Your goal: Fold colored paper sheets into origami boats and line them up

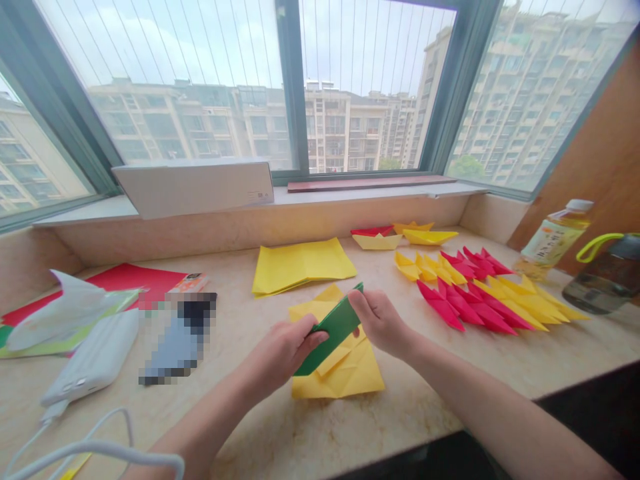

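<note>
Both my hands hold a strip of folded green paper [333, 331] up above the marble counter [280, 440]. My left hand [283, 353] wraps its lower part, and my right hand [380, 321] pinches its upper end. Right beneath them lies a folded yellow paper sheet [345, 370]. Beyond it is a loose stack of yellow paper [303, 267]. To the right, folded red and yellow paper pieces [465, 300] lie overlapped in rows. Several paper boats [377, 241] in yellow and red stand behind those rows.
On the left are a white power bank [93, 357] with a white cable [100, 450], a pixelated object [180, 337], red paper [135, 283] and a plastic-wrapped packet [60, 317]. An oil bottle [553, 237] and a jug [605, 277] stand at right, below a window sill [370, 193].
</note>
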Demonstrator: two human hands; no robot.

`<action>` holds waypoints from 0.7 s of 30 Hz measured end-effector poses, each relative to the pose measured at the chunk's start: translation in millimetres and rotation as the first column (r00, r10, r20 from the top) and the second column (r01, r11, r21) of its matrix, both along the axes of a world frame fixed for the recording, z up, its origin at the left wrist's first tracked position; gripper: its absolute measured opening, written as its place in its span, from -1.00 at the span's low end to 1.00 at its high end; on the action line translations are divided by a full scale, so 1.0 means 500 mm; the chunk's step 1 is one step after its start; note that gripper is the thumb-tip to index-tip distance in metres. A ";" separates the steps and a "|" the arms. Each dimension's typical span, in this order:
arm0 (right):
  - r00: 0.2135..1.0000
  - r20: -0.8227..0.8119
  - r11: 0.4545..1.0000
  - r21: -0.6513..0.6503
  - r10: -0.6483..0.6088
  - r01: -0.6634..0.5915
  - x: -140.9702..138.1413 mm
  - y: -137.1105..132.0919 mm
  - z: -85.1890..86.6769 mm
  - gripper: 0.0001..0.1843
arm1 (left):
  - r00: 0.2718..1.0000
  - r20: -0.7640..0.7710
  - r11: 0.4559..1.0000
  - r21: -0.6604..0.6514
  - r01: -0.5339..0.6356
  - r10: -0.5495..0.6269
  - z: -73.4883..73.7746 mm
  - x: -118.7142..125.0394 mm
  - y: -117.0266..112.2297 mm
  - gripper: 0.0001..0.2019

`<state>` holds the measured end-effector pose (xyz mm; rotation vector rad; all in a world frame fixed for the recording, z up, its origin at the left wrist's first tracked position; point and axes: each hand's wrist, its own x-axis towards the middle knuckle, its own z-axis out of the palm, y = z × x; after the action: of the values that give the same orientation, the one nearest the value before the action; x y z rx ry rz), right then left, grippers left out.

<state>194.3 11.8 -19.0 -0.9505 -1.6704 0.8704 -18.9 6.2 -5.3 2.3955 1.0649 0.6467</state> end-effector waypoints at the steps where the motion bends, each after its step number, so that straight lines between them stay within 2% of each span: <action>1: 0.999 0.015 1.000 0.000 -0.030 0.030 0.000 -0.001 0.000 -0.30 | 1.000 -0.009 1.000 0.010 0.000 0.000 -0.001 -0.001 0.001 -0.68; 3: 0.998 0.036 0.999 0.022 -0.044 0.043 0.001 -0.002 0.000 -0.33 | 1.000 -0.019 0.999 0.031 -0.008 0.008 -0.004 -0.001 0.004 -0.71; 8: 1.000 0.003 0.996 0.081 0.029 -0.029 0.008 -0.001 0.006 -0.43 | 0.995 -0.082 0.992 0.118 -0.047 0.057 -0.006 -0.003 0.013 -0.77; 12: 0.998 0.001 0.990 0.125 0.058 -0.058 0.013 0.000 0.009 -0.32 | 0.983 -0.160 0.981 0.184 -0.065 0.095 -0.001 -0.012 0.015 -0.76; 16: 0.999 0.015 0.992 0.121 -0.038 0.036 0.010 -0.009 0.014 -0.25 | 0.977 -0.205 0.972 0.233 -0.016 0.065 0.004 -0.021 0.013 -0.73; 21: 0.995 0.047 0.988 0.136 -0.086 0.079 0.007 -0.017 0.026 -0.25 | 0.978 -0.205 0.958 0.286 0.019 0.042 0.008 -0.027 0.010 -0.68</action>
<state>197.6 3.4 -5.8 -0.9499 -1.6995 0.6746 -32.5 11.2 -1.5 2.7612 1.1360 0.5976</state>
